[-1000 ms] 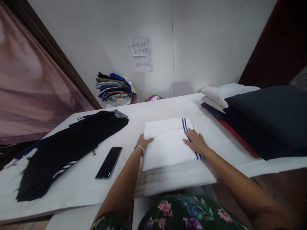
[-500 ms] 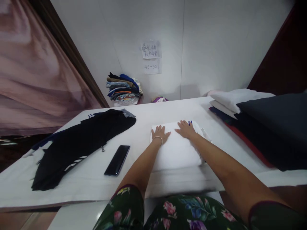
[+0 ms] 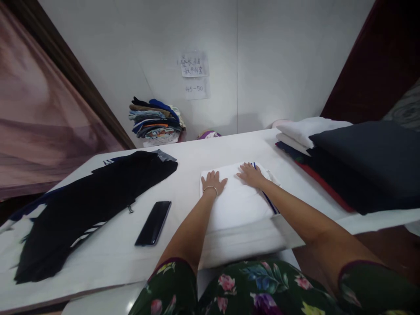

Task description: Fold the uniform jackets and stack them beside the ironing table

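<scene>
A folded white garment (image 3: pixel 238 203) with dark blue stripes along its right side lies on the white-covered table (image 3: pixel 193 153) in front of me. My left hand (image 3: pixel 214 181) rests flat on its far left part, fingers spread, a bracelet on the wrist. On its far right part my right hand (image 3: pixel 252 176) lies flat too, the fingers stretched out beside the blue stripes. Both palms press on the cloth, and neither hand grips it. What lies beneath the palms is hidden.
Left of the garment is a black phone (image 3: pixel 153 223), and beyond it black clothes (image 3: pixel 88 205) with white stripes. A stack of folded clothes (image 3: pixel 357 162) stands on the right. Another clothes pile (image 3: pixel 156 121) is by the wall, below paper signs (image 3: pixel 195 74).
The camera view has turned slightly to the right, so the surroundings appear shifted left. Both hands remain flat on the white garment; more of its blue striping shows near the right forearm.
</scene>
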A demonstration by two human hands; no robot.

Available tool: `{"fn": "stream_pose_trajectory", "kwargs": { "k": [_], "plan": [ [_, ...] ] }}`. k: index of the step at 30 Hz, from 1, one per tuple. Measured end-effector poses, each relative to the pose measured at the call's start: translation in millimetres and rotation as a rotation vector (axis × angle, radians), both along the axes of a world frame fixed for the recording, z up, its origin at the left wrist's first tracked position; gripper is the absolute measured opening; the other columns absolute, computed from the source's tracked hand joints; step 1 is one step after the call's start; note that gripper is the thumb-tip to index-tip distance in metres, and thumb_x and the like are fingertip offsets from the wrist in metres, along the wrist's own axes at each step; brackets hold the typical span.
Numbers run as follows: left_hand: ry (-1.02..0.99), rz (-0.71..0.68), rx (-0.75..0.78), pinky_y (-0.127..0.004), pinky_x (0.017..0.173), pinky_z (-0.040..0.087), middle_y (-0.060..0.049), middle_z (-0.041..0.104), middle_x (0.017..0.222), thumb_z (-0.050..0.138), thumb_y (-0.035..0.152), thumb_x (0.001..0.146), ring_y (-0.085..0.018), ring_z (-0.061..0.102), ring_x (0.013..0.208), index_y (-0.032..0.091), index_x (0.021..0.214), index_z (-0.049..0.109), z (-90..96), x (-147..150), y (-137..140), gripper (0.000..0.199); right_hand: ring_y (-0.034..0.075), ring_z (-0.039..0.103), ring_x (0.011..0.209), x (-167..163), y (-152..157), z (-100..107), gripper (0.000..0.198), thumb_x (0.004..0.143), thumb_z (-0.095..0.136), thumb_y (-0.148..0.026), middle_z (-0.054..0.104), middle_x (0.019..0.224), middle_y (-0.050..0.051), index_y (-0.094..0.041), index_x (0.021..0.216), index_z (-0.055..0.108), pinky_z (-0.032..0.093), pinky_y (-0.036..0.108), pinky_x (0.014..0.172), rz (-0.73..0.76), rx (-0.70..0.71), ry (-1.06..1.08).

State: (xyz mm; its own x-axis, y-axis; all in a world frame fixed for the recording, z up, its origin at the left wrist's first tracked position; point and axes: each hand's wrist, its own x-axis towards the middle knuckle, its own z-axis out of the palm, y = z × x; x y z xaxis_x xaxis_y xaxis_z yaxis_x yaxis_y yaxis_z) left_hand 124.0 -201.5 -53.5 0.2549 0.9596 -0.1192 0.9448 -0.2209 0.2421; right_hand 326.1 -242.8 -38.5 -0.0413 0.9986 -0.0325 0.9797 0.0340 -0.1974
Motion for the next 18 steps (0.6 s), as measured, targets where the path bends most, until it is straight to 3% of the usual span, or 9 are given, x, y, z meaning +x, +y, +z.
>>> {"fn": "stream_pose_trajectory", "kwargs": {
  "k": [5,8,15,18],
  "plan": [
    [-0.025,0.002,0.016,-0.055,0.112,0.002,-0.007,0.018,0.154,0.032,0.062,0.085,-0.027,0.008,0.142,0.024,0.145,0.031,0.8,1.8,-1.6,0.07,0.025,0.014,0.141,2.4,-45.0,-15.1,0.062,0.091,0.029,-0.058,0.023,0.153,0.008,-0.021,0.139,0.037,0.01,0.05,0.111,0.042,0.064,-0.033],
    [-0.033,0.01,0.005,-0.054,0.112,0.001,-0.006,0.019,0.154,0.033,0.062,0.086,-0.026,0.009,0.142,0.025,0.144,0.032,4.0,3.0,-3.2,0.069,0.025,0.014,0.141,2.6,-53.0,-20.3,0.06,0.091,0.029,-0.057,0.024,0.153,0.007,-0.021,0.139,0.037,0.012,0.05,0.111,0.042,0.055,-0.038],
    [-0.315,0.059,0.134,-0.046,0.114,0.01,-0.004,0.013,0.156,0.032,0.057,0.09,-0.023,0.012,0.142,0.026,0.143,0.031,21.5,-13.6,-18.0,0.062,0.024,0.016,0.141,10.4,-50.6,-2.4,0.057,0.094,0.024,-0.053,0.025,0.152,0.007,-0.023,0.14,0.037,0.015,0.05,0.11,0.023,-0.027,0.076],
    [-0.345,0.017,0.127,-0.046,0.114,0.008,-0.005,0.019,0.154,0.034,0.051,0.092,-0.021,0.013,0.142,0.025,0.142,0.034,28.1,-32.6,-47.4,0.056,0.025,0.011,0.142,10.1,-76.9,4.3,0.06,0.093,0.024,-0.055,0.024,0.153,0.008,-0.021,0.141,0.036,0.011,0.05,0.112,0.047,0.073,0.114]
  ]
}}
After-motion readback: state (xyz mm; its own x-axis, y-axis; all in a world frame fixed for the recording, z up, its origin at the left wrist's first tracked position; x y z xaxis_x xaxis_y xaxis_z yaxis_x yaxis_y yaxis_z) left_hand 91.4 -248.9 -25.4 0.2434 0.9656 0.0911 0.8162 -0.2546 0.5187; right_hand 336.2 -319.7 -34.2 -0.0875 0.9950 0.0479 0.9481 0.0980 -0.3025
